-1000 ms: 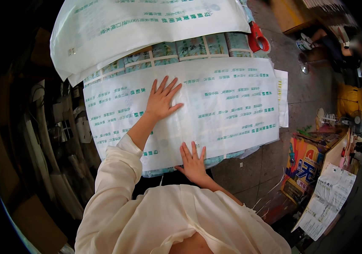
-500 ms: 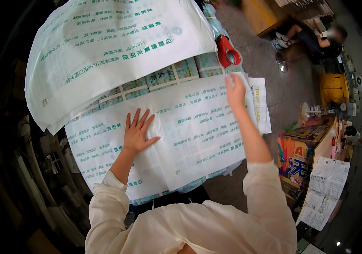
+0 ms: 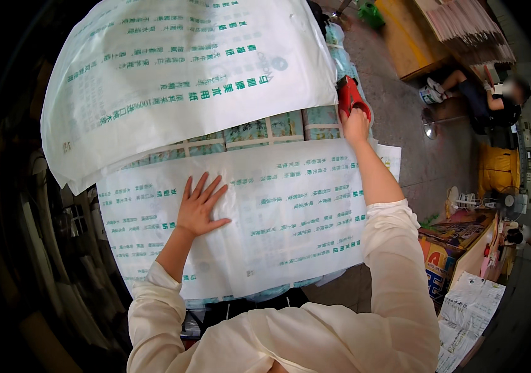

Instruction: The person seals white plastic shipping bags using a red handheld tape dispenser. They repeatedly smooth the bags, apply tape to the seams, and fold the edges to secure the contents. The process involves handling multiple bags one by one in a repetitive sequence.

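Observation:
My left hand (image 3: pixel 202 210) lies flat with spread fingers on a white wrapping sheet (image 3: pixel 296 217) printed in green. At that sheet's far right corner, my right hand (image 3: pixel 357 128) has its fingers closed on the near end of a red tape dispenser (image 3: pixel 348 92). The dispenser rests on the right end of the stack, and part of its grip is hidden by my fingers. A second printed white sheet (image 3: pixel 178 81) covers the far side. Between both sheets shows a row of teal patterned packages (image 3: pixel 247 132) with pale bands.
To the right, beyond a strip of grey floor (image 3: pixel 411 149), a person (image 3: pixel 495 102) sits by a wooden table (image 3: pixel 402 37). Closer to me are a colourful carton (image 3: pixel 446 255) and a crumpled printed paper (image 3: pixel 470 311). Long pale pieces (image 3: pixel 48 242) stand at the left.
My right hand has gone from the near sheet's far right corner onto the red tape dispenser and closed on it. My left hand stays flat on the sheet. The whole view has shifted slightly.

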`<move>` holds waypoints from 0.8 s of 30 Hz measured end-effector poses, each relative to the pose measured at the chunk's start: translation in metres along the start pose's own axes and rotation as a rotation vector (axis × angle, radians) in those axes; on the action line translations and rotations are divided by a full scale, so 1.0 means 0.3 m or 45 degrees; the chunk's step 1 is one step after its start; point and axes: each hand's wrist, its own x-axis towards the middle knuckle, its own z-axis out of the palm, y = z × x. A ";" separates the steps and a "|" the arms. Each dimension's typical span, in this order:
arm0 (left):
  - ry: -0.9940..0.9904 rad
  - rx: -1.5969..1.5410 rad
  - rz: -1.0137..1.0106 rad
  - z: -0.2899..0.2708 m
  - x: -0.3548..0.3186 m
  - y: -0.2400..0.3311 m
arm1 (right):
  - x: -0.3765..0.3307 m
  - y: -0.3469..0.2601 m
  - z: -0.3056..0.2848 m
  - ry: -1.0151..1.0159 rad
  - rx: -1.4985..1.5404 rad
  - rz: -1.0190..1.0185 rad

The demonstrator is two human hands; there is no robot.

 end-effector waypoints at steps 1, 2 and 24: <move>0.017 -0.004 0.004 0.004 0.003 -0.001 | -0.008 0.016 -0.006 0.074 0.008 -0.033; 0.034 -0.010 0.016 0.010 0.002 -0.002 | -0.018 0.038 -0.018 0.149 0.012 -0.060; 0.157 -0.077 0.098 0.051 -0.040 -0.040 | -1.610 -0.599 -0.206 -0.404 0.468 -1.154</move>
